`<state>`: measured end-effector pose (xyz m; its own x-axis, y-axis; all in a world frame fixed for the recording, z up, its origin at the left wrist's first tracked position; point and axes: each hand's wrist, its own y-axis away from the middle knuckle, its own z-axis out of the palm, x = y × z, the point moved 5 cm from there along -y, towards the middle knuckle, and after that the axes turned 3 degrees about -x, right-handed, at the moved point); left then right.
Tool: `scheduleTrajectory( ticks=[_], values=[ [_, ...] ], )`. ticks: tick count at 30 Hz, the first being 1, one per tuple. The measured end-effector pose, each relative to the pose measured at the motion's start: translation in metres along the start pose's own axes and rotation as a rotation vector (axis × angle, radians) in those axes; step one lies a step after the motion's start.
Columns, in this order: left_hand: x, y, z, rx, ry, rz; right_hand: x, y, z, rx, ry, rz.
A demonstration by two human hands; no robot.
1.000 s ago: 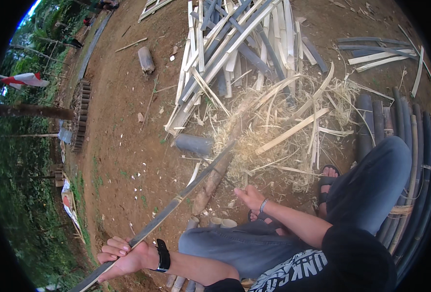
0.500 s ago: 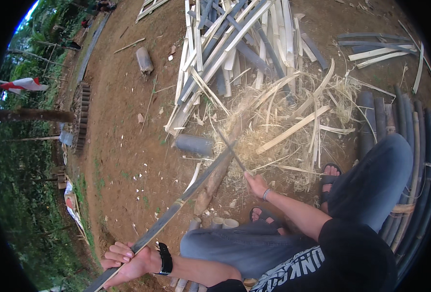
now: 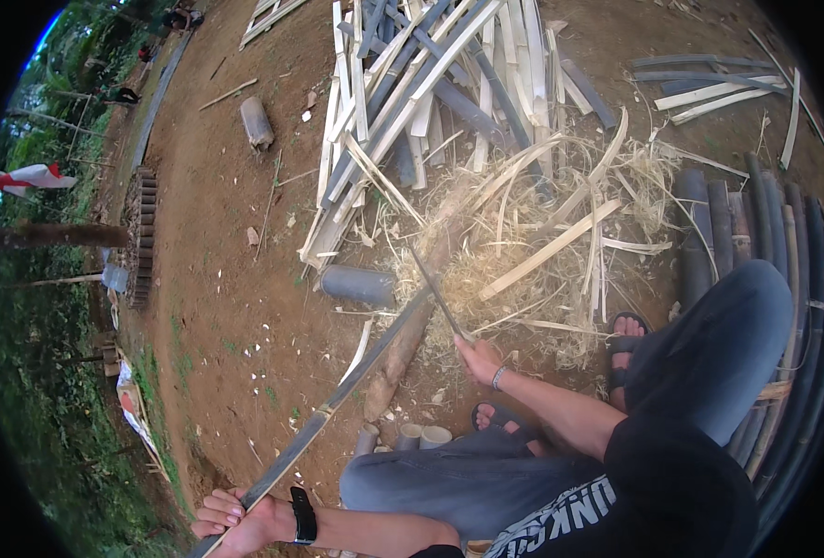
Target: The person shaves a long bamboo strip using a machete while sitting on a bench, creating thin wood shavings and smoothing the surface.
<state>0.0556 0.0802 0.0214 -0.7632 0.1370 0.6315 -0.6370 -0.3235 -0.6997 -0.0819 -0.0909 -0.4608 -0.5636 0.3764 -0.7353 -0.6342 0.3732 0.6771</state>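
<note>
1 strip [image 3: 293,448] drawn back, 1 knife [image 3: 442,303] at its far tip

Over the last 1 second the strip has slid back toward the person, and the knife, lower and blurred then, now crosses it close to the far end. That likely means only the tip is at the edge now; whether the blade presses on it or passes just above, I cannot tell.

The left grip [image 3: 237,523] is wrapped round the strip near its lower end, fingers curled over the side. The right grip [image 3: 479,360] is closed on the knife, its handle hidden.

The strip slants up from lower left, its far end over the log [image 3: 397,365]. It is long and flat, dark grey on its face, with 1 pale edge and a raised node partway. The log is round, brown and rough. Shavings [image 3: 468,279] lie beyond, thin, pale and tangled; past them, straight slats [image 3: 421,84] show cream insides and grey skins.
</note>
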Motion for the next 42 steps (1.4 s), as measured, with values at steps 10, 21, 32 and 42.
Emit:
scheduleTrajectory(
  ticks=[10, 21, 32, 42],
  values=[
    [-0.015, -0.013, -0.025, 0.075, -0.07, -0.039, -0.039, 0.013, 0.017, -0.072, -0.082, -0.049],
    [-0.011, -0.007, -0.008, 0.056, 0.057, -0.037, -0.047, 0.017, 0.009, -0.054, 0.028, -0.108],
    [-0.017, -0.009, -0.009, 0.069, 0.07, -0.027, -0.037, -0.003, 0.001, -0.022, 0.101, -0.148],
    [-0.018, -0.018, -0.013, 0.047, 0.101, -0.029, 0.004, -0.023, -0.017, -0.024, 0.052, 0.015]
  ],
)
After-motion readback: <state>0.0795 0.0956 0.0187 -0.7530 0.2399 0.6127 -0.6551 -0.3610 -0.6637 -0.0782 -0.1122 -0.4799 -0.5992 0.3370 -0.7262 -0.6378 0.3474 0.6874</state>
